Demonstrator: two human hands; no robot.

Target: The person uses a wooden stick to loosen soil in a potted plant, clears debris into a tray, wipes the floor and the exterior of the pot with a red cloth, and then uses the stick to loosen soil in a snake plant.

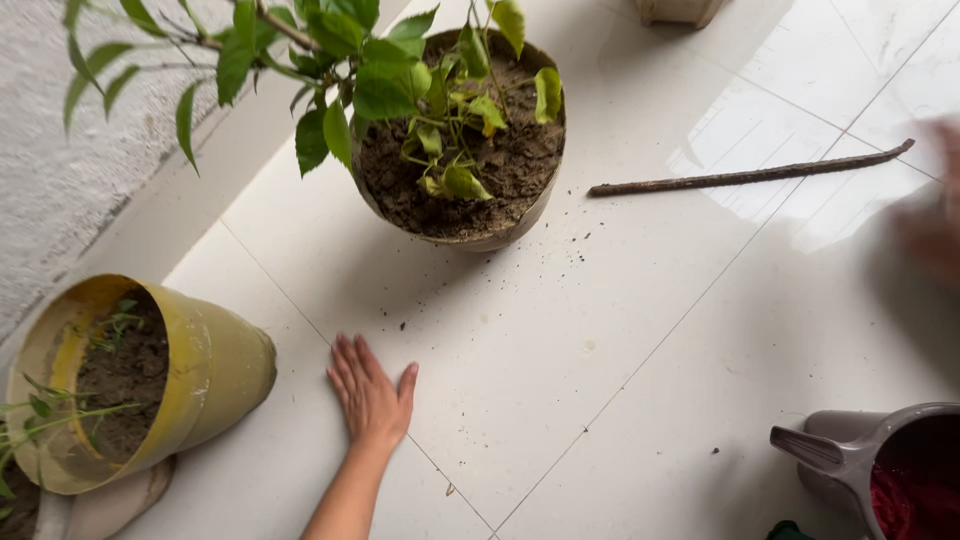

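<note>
Pot (460,150) at 12 o'clock, untouched; left hand (372,395) flat, open on floor (600,350); right hand (935,200) blurred, state indeterminate; tilted yellow pot (200,370) may spill soil.

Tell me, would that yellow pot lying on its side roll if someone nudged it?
Probably in a curve: the yellow pot is round, tapered and tipped over on smooth tile. Its soil likely makes it heavy, so it may resist. Soil could spill from its open mouth. The left hand rests flat beside it.

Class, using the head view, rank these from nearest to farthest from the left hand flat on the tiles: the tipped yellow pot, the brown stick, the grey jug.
From the left hand:
1. Tipped yellow pot, to its left.
2. Grey jug, far right, bottom corner.
3. Brown stick, upper right.
</note>
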